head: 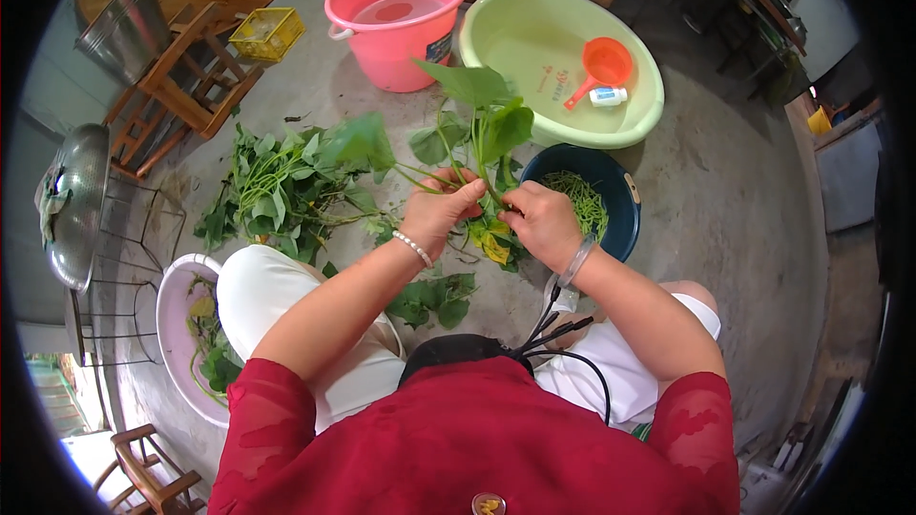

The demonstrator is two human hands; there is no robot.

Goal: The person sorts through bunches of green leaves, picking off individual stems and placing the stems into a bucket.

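Between my two hands is a leafy green vine sprig (478, 130) with long stalks and broad leaves. My left hand (445, 206), with a beaded bracelet at the wrist, grips some of its stalks, and one blurred leaf sticks out to the left. Fingers of my right hand (542, 216) pinch the lower end of the stem; a translucent bangle circles that wrist. Just beyond the right hand, a dark blue basin (624, 229) holds cut green stem pieces (578, 199). A heap of leafy vines (275, 189) lies on the floor to the left.
Loose leaves (433, 298) lie between my knees. A pink bucket (390, 50) and a pale green tub (515, 43) holding a red dipper (607, 61) and a white bottle (608, 96) stand ahead. A pale basin (172, 343) with leaves is by my left knee. Black cables (565, 332) hang near my right wrist.
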